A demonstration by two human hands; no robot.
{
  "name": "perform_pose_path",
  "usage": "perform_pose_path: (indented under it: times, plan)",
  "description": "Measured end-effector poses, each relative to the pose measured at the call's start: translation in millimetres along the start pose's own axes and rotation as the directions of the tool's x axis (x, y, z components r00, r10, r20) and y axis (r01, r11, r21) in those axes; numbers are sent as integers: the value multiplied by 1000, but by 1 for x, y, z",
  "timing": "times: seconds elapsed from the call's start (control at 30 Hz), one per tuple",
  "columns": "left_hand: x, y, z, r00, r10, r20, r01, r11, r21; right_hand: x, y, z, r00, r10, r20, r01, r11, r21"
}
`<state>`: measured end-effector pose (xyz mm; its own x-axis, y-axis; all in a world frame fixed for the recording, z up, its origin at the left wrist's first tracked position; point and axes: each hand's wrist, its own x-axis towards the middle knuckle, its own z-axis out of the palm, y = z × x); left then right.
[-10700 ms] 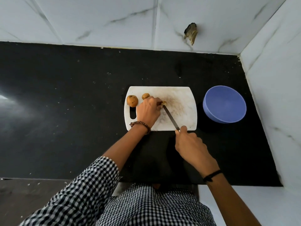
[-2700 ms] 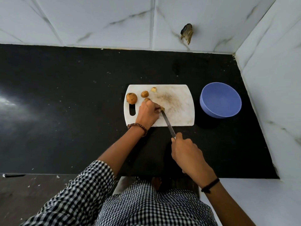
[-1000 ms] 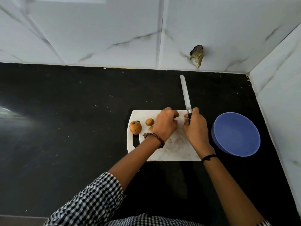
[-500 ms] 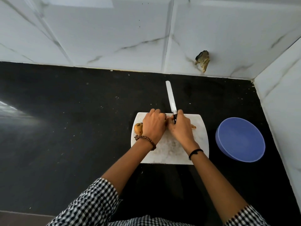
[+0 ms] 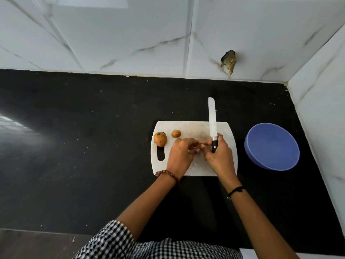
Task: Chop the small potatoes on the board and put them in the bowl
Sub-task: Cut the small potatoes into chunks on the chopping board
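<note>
Cut piece (image 5: 178, 139): shows only at the far edge of the left hand (image 5: 182, 153). Any other pieces are hidden under the two hands, at mid-board.

Left hand: fingers curled down onto the board (image 5: 192, 126), fingertips turned toward the right hand. Whether they actually pinch a piece cannot be told.

Right hand (image 5: 220, 157): clenched round the black handle of the knife (image 5: 212, 120), touching the left fingertips. The blade points straight away from the grip, past the far edge of the board and clear of both hands. Judgement: it is parked there so the free fingers can help gather pieces without setting the tool down.

Larger potato (image 5: 160, 139) and smaller potato (image 5: 176, 133): whole, lying outboard of the left hand near the handle slot, out of the working zone. Judgement: both are waiting their turn.

Bowl (image 5: 271, 146): blue, on the knife-hand side, just off the board's edge on the black counter (image 5: 84, 146). No potato is visible in it. Judgement: it sits there for a short carry from the board.

Judgement on stage: gathering cut pieces, with chopping well short of finished.
</note>
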<state>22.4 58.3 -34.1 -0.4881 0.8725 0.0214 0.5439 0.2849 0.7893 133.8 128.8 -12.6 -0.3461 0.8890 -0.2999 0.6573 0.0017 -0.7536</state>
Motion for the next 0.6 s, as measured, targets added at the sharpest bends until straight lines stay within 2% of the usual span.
perform_pose_path:
  times: [0.17, 0.27, 0.43, 0.6]
  plan:
    - [-6, 0, -4, 998, -38, 45, 38, 999, 3, -8, 9, -1, 998, -44, -52, 41, 998, -43]
    - [-5, 1, -4, 998, -7, 58, 4, 999, 46, -14, 17, -6, 992, -73, -105, 66, 996, -68]
    - [4, 7, -5, 995, 21, 98, -28, 998, 64, -27, 23, -11, 996, -62, -69, 58, 997, -52]
    - [4, 7, -6, 991, -128, 42, 130, 990, -54, -42, 21, -10, 1000, -26, -12, 26, 999, -18]
